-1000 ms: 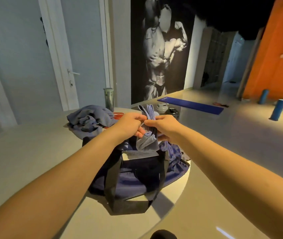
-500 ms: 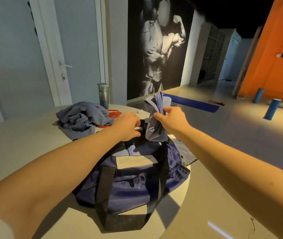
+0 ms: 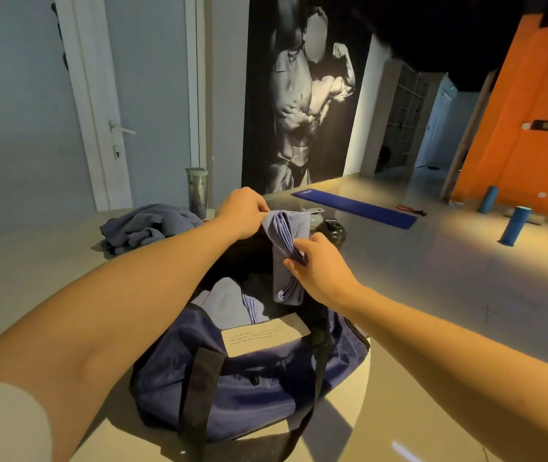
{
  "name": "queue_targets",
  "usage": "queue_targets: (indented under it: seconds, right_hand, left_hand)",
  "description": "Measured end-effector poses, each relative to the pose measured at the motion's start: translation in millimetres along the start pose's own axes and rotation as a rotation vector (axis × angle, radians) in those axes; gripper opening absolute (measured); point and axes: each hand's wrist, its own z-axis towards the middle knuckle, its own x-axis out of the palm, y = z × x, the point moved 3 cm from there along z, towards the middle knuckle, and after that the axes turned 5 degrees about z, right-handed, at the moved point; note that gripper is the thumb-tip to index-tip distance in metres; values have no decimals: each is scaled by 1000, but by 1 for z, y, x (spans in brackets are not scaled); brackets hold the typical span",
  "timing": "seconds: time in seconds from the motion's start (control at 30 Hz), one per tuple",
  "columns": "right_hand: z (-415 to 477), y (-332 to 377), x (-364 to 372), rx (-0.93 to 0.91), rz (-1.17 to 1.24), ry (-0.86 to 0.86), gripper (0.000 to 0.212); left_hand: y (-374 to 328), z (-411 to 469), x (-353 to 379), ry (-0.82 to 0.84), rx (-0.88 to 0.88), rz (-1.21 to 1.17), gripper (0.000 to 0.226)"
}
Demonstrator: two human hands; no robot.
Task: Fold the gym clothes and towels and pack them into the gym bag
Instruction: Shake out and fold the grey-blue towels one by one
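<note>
Holding a folded lavender-blue towel upright over the open mouth of a navy gym bag, a person reaches forward with both bare arms. The left hand pinches the towel's top corner between thumb and fingertips, while the right hand grips the stacked folds at mid-height, fingers curled around them. The towel's lower end hangs just at the bag's opening, near its far side. Inside the bag, a folded grey garment lies beside a strip of lavender cloth. The bag sits on a pale table, its black straps draped down the near side and a white label with small print at the rim. To the left on the table lies a loose, unfolded heap of grey clothes, with a tall clear tumbler behind it. A dark shaker bottle stands just past the right hand. On the floor beyond are a blue exercise mat and two blue foam rollers.
</note>
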Motion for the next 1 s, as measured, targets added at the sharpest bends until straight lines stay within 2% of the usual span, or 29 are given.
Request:
queue_targets:
  seconds: [0.17,0.3,0.43,0.57,0.63,0.73,0.83,0.93,1.0]
  right_hand:
    - [18,16,-34,1,-223,256,20]
    - [30,30,-35,23,-287,511,23]
    - [23,52,-14,-76,-319,546,23]
    - [31,44,-21,33,-494,524,24]
    - [37,31,-25,103,-530,541,35]
    - [32,22,-9,143,-463,614,39]
    - [23,13,9,123,-418,568,45]
    - [19,5,6,135,-338,524,46]
    - [16,2,-1,227,-258,545,50]
  left_hand:
    - [-2,6,-9,-23,-2,14,17]
    - [-12,8,-8,-53,-24,53,19]
    - [-20,10,-7,-96,-53,47,22]
    - [-18,9,-11,-85,-61,99,23]
    - [-16,7,-10,-80,-54,124,23]
    - [-15,-2,-1,-47,-38,158,22]
    - [-13,-12,6,25,-22,191,18]
    - [-26,-51,-4,-76,93,242,25]
    - [-37,-93,-7,-49,126,197,16]
